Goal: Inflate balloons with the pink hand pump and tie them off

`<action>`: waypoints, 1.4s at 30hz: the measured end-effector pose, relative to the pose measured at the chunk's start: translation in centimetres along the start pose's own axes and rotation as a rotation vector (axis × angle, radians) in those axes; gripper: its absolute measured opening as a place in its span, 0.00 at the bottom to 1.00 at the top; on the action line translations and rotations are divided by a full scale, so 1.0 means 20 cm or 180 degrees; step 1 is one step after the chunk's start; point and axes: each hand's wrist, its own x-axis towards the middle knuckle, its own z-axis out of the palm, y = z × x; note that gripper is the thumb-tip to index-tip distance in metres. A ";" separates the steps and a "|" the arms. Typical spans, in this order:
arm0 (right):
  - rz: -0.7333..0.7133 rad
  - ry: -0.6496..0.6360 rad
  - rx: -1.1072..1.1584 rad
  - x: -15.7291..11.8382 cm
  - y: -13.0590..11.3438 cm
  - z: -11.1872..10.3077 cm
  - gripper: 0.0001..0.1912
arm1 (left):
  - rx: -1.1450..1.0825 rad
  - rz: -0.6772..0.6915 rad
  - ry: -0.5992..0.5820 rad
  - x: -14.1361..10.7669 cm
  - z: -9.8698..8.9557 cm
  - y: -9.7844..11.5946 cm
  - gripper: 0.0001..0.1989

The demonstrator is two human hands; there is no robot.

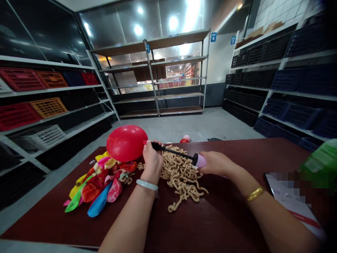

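Observation:
A red balloon (127,143), inflated, is at the nozzle end of a hand pump (179,153) with a black rod and a pink body. My left hand (152,162) is closed round the balloon's neck and the pump's black nozzle end. The pink body of the pump is gripped by my right hand (214,163); the rod between my hands is drawn out. Under the pump lies a pile of beige curled strands (181,175). Left of my left hand is a heap of limp, colourful balloons (98,182).
The dark red table (223,211) extends under everything. A phone-like flat object (292,203) and a green packet (322,161) are at the right. Beyond the table stand shelves (179,95), with red crates (22,79) at the left and dark crates (302,82) at the right.

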 end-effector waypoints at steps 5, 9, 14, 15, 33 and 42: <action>0.0039 0.0148 -0.0231 0.00 -0.04 0.01 0.20 | -0.0071 -0.0044 -0.0278 -0.15 0.06 -0.10 0.10; 0.0137 0.0287 -0.0286 -0.01 -0.11 0.02 0.18 | -0.0051 -0.0271 -0.0399 -0.32 0.11 -0.19 0.11; 0.0141 0.0490 -0.0146 -0.03 -0.19 0.03 0.17 | 0.0002 -0.0298 -0.0650 -0.42 0.14 -0.20 0.11; 0.0136 0.0483 -0.0119 -0.03 -0.19 0.03 0.17 | 0.0049 -0.0245 -0.0634 -0.42 0.15 -0.19 0.11; 0.0104 0.0307 -0.0557 -0.01 -0.06 -0.02 0.20 | -0.0025 0.0139 -0.0281 -0.16 0.09 -0.03 0.13; 0.0185 0.0411 -0.0412 -0.03 -0.19 0.03 0.19 | -0.0027 -0.0258 -0.0621 -0.44 0.14 -0.22 0.09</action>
